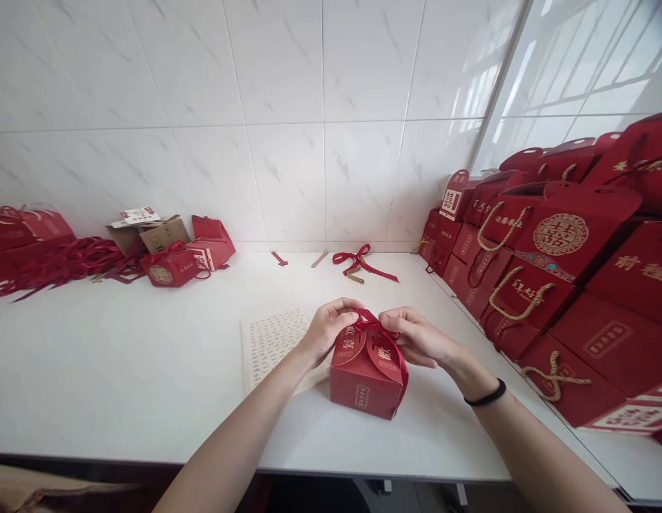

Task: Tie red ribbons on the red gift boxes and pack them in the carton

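A red gift box [365, 385] with gold characters stands on the white table in front of me, its curved top flaps folded together. A dark red ribbon [369, 322] runs over its top and down the right side. At the top left of the box, my left hand [331, 329] pinches the ribbon between thumb and fingers. My right hand [413, 335] grips the ribbon at the top right, its fingers curled. Partly under the box and my left forearm lies a sheet of handwritten paper [271, 345].
Stacked red gift boxes [555, 285], some with rope handles, line the right side. A loose ribbon bow [363, 262] lies near the wall. At the back left are a ribbon pile [68, 263], open cardboard boxes [162, 234] and small red boxes [173, 267]. The table's front edge [384, 473] is close.
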Motion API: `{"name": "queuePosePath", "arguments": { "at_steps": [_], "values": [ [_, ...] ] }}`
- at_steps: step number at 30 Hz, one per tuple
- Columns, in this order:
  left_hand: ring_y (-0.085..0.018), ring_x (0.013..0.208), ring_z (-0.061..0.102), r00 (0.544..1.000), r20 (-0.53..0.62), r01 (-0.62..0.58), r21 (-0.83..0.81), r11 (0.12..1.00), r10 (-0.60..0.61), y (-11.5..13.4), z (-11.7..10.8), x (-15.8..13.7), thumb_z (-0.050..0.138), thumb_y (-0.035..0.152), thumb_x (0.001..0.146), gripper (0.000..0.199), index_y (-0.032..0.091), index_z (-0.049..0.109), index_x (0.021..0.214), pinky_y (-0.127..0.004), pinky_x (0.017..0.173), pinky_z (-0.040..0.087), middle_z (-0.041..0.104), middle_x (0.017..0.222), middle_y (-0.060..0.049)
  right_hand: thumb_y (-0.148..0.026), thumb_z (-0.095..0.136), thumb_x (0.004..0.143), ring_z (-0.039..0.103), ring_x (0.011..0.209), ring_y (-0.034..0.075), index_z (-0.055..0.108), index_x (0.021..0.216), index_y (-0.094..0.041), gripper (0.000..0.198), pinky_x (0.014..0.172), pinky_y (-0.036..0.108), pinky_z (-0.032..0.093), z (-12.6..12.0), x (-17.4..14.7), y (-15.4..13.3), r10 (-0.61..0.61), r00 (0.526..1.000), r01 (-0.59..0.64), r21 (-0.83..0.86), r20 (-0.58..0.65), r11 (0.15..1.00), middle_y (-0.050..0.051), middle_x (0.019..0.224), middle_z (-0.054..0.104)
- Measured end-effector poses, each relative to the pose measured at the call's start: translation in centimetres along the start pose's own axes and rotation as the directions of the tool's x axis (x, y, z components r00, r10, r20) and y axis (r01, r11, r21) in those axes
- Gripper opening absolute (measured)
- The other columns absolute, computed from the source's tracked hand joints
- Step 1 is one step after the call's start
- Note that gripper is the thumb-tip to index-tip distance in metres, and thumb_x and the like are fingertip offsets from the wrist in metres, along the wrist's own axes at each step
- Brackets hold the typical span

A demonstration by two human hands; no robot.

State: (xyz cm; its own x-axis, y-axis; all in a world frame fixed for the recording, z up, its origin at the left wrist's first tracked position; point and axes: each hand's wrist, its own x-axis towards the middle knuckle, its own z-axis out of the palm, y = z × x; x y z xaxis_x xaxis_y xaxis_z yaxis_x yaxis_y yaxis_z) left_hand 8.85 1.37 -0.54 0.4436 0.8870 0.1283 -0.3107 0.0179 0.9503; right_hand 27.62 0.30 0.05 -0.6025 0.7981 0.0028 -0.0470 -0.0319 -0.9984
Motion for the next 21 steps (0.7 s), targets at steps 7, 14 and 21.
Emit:
{"name": "queuePosePath", "arguments": {
  "at_steps": [7,14,21],
  "values": [
    [-0.01,0.062,0.057,1.0,0.022,-0.018,0.02,1.0,0.018,0.1,-0.2,-0.1,0.066,0.027,0.07,0.019,0.015,0.063,0.084,-0.022,0.06,0.043,0.064,0.073,0.0,-0.039,0.062,0.081,0.027,0.021,0.004,0.049,0.064,-0.015,0.032,0.022,0.012,0.014,-0.5,0.0,0.2,-0.02,0.994,0.015,0.055,0.106,0.998,-0.011,0.039,0.03],
    [-0.01,0.064,0.058,0.999,-0.048,0.008,0.022,1.0,-0.007,-0.1,0.0,0.1,0.069,0.024,0.066,0.024,0.015,0.062,0.088,-0.021,0.06,0.044,0.065,0.078,-0.002,-0.032,0.065,0.083,0.025,0.022,0.003,0.052,0.074,-0.016,0.023,0.024,0.01,0.02,-1.1,-0.1,0.7,-0.19,0.946,0.095,0.335,0.263,0.937,-0.012,0.039,0.034],
    [-0.01,0.06,0.056,0.982,-0.172,-0.058,0.108,0.992,0.076,-0.2,-0.1,0.2,0.059,0.02,0.067,0.022,0.018,0.066,0.088,-0.022,0.057,0.042,0.062,0.076,0.0,-0.033,0.064,0.083,0.014,0.019,0.001,0.036,0.064,-0.019,0.037,0.024,0.01,0.019,-1.7,-0.5,0.2,-0.388,0.893,0.249,0.469,0.227,0.848,-0.015,0.038,0.019]
  ]
}}
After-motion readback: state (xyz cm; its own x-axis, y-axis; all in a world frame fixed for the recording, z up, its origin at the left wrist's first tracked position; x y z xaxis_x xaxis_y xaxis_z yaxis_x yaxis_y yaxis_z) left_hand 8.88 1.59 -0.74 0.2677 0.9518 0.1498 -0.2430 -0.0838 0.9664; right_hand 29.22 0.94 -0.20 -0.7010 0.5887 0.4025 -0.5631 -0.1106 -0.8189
